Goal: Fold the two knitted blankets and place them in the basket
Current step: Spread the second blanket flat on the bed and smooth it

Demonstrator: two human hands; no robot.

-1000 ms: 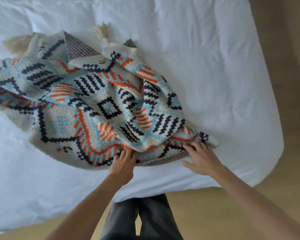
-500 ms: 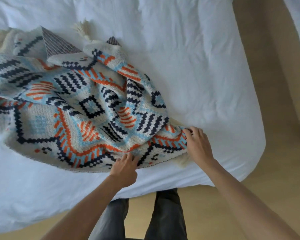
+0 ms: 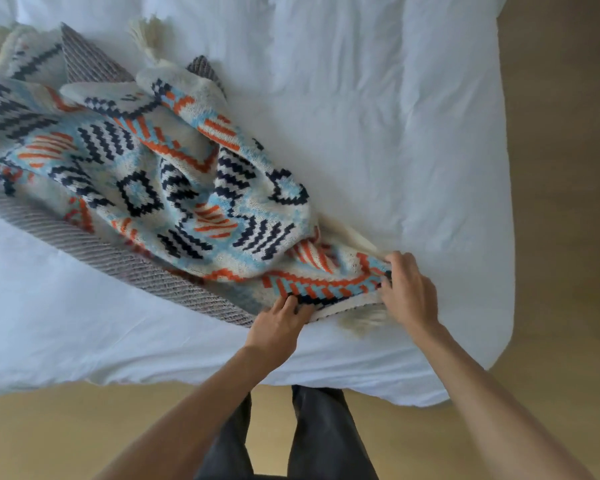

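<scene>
A knitted blanket [image 3: 174, 188] with blue, orange, navy and cream patterns lies rumpled on the white bed [image 3: 378, 133], stretching from the left edge to the near right. Its grey striped underside shows along the near-left edge. My left hand [image 3: 278, 325] pinches the near hem. My right hand [image 3: 407, 289] grips the near right corner, just above a cream tassel [image 3: 359, 320]. Another tassel [image 3: 146, 36] lies at the far edge. No basket or second blanket is in view.
The bed's near edge and rounded right corner border a tan floor [image 3: 565, 168]. My legs in dark trousers [image 3: 291, 434] stand against the bed's near side.
Both hands have closed on the blanket's near edge. The near-left hem has turned over, showing more grey underside, and the right corner is bunched in my right hand.
</scene>
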